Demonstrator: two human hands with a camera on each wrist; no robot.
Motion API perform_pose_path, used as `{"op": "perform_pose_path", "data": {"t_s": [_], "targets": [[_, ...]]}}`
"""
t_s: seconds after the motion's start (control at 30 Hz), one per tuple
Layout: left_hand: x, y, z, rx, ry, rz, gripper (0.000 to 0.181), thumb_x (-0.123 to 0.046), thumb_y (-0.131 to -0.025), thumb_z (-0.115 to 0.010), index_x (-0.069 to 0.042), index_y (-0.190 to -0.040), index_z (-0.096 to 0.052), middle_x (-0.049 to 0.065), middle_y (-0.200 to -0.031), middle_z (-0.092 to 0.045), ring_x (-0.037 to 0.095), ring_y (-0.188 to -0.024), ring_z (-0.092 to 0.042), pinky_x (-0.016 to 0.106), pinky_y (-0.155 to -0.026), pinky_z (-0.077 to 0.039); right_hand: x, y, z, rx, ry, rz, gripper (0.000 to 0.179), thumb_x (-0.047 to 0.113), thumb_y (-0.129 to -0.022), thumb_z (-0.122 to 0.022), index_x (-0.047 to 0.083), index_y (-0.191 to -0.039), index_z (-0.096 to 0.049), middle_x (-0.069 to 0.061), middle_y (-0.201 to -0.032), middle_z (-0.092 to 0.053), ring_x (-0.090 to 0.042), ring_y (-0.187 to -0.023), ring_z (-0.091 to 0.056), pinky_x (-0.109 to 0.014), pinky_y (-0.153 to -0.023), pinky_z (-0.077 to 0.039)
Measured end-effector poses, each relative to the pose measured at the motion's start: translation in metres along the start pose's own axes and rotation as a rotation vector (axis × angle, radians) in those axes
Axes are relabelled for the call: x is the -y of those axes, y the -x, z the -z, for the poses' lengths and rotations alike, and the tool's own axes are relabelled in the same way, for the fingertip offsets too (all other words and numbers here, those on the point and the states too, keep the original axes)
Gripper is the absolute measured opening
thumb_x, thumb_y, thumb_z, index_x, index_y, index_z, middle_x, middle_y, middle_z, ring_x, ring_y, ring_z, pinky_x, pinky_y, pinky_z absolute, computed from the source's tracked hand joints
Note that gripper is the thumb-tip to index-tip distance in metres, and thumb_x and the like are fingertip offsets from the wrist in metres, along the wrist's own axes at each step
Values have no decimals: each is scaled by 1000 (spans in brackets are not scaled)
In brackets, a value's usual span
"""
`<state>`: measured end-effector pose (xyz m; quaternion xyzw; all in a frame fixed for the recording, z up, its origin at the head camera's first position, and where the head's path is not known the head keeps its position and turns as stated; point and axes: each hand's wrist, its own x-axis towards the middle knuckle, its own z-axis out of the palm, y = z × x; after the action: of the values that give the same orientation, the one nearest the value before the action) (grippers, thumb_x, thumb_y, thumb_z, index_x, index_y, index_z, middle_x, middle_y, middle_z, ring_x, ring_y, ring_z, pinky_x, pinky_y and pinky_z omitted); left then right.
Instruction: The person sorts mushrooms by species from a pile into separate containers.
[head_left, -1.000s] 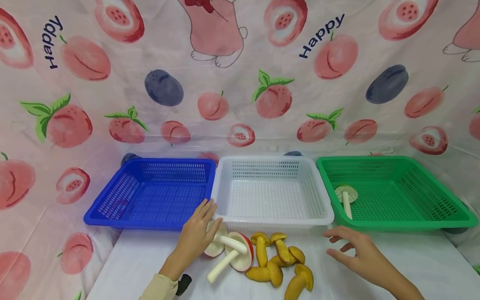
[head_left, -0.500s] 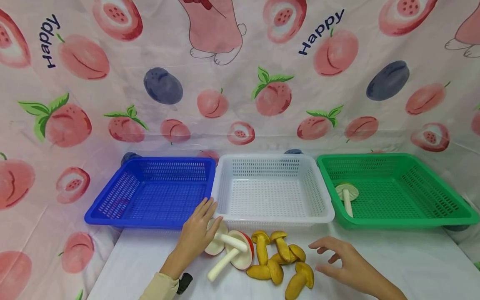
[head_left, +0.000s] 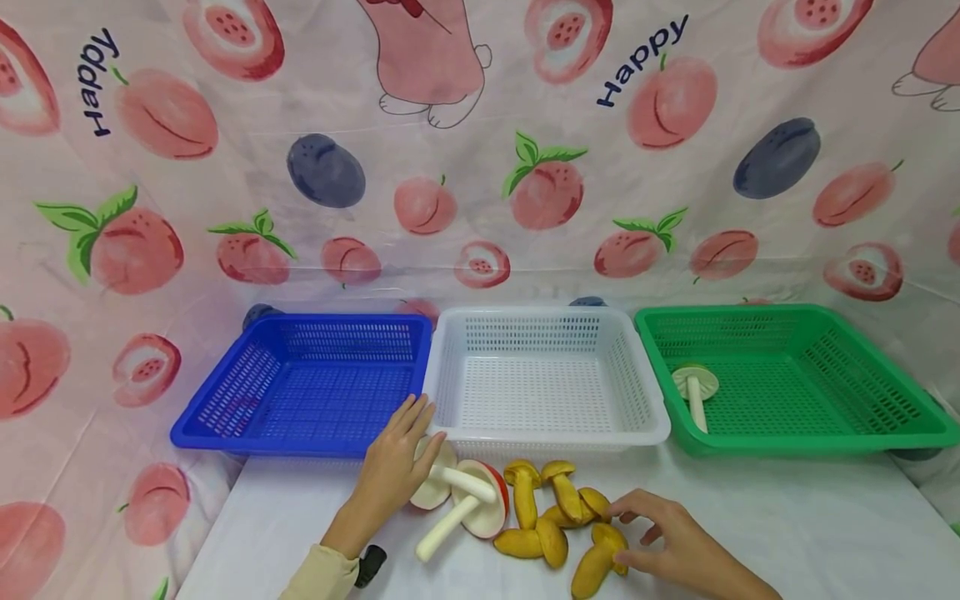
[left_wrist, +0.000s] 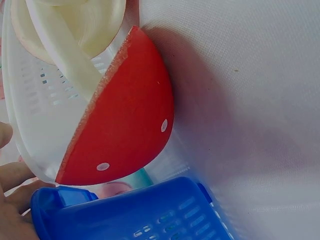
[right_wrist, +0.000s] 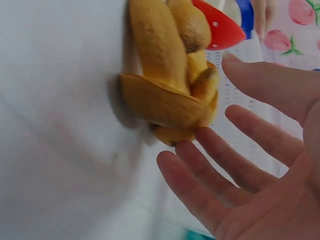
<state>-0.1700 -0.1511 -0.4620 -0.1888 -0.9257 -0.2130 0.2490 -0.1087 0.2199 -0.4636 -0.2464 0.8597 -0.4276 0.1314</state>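
Observation:
My left hand (head_left: pixel 392 465) lies with fingers extended over the meeting rims of the blue basket (head_left: pixel 300 446) and the white basket (head_left: pixel 547 437). Just below its thumb, two pale-stemmed toy mushrooms overlap; a red cap edge shows on the nearer mushroom (head_left: pixel 483 521). The left wrist view shows a white-spotted red cap (left_wrist: pixel 122 115) close to the baskets. My right hand (head_left: pixel 675 537) reaches in from the right, thumb and fingers spread around the cap side of the front yellow mushroom (head_left: pixel 594 571). In the right wrist view its fingertips are right at the yellow mushrooms (right_wrist: pixel 160 102).
Several yellow mushrooms (head_left: pixel 531 543) lie clustered on the white table (head_left: pixel 795 521). At the right stands a green basket (head_left: pixel 810 444) holding a white-stemmed mushroom (head_left: pixel 696 400). A fruit-print cloth (head_left: pixel 480 150) hangs behind the baskets. A black object (head_left: pixel 371 567) sits by the left cuff.
My right hand has moved left from in front of the green basket to the front yellow mushroom. My left hand stays where it was, and the mushrooms have not moved.

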Motion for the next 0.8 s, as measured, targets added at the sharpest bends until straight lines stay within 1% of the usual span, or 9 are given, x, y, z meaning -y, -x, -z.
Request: {"op": "perform_pose_path", "data": {"t_s": [0.07,0.13,0.27,0.33,0.43,0.53,0.63,0.7,0.8], "targets": [[0,0,0,-1,2,-2,47,-34,-85,-54,-4,-121,-53,11,-131,-44,26,-124,-34,47,-91,-38,-2,0,-3,-12,1,-8,40,30,-74,-69,13,-107,-55,-3,-103,-56,-14,-88,-54,-27,-60,-49],[1,0,-1,-4,0,-4,47,-34,-85,-54,-4,-121,-53,11,-131,-44,26,-124,-34,47,-91,-38,-3,-1,-6,-18,-1,-33,41,32,-73,-69,13,-107,-55,-2,-101,-55,-12,-87,-54,-26,-60,-49],[1,0,-1,-9,-1,-3,46,-34,-85,-54,-4,-121,-53,10,-130,-45,26,-124,-35,47,-91,-38,-4,-2,-12,-9,-11,-114,42,37,-71,-70,15,-104,-56,-1,-100,-52,-9,-84,-52,-25,-60,-49],[1,-1,-1,-8,-3,-1,46,-34,-85,-54,-4,-121,-53,10,-130,-45,26,-124,-35,46,-91,-38,-5,-3,-15,-3,-15,-139,42,38,-70,-70,15,-103,-57,0,-100,-51,-9,-83,-51,-24,-61,-49],[0,-1,0,-3,-6,3,46,-34,-86,-53,-4,-121,-53,10,-131,-44,26,-124,-35,46,-91,-38,-6,-3,-21,-19,-10,-149,42,38,-69,-71,16,-102,-57,0,-98,-51,-8,-82,-50,-22,-61,-49],[0,-1,1,1,-9,7,46,-34,-86,-53,-4,-121,-53,10,-131,-44,25,-124,-34,46,-92,-37,-7,-3,-26,-60,3,-146,43,37,-68,-72,16,-102,-57,0,-95,-51,-7,-82,-50,-21,-60,-49],[-1,-1,1,-1,-8,8,45,-33,-86,-53,-4,-121,-53,10,-131,-44,26,-124,-35,46,-92,-37,-7,-1,-29,-96,-6,-145,43,35,-67,-73,14,-101,-57,0,-94,-51,-7,-81,-52,-21,-59,-49],[-1,-1,1,-7,-10,5,46,-33,-85,-54,-4,-121,-54,10,-130,-45,26,-124,-35,46,-91,-38,-7,-1,-29,-106,-19,-155,43,34,-67,-73,14,-101,-57,0,-94,-52,-7,-81,-52,-22,-59,-49],[-1,0,1,-14,-9,-1,45,-32,-85,-55,-4,-120,-54,11,-129,-45,27,-123,-36,46,-91,-38,-6,0,-29,-99,-34,-184,43,36,-67,-73,16,-101,-57,1,-94,-53,-7,-80,-52,-22,-60,-49]]}}
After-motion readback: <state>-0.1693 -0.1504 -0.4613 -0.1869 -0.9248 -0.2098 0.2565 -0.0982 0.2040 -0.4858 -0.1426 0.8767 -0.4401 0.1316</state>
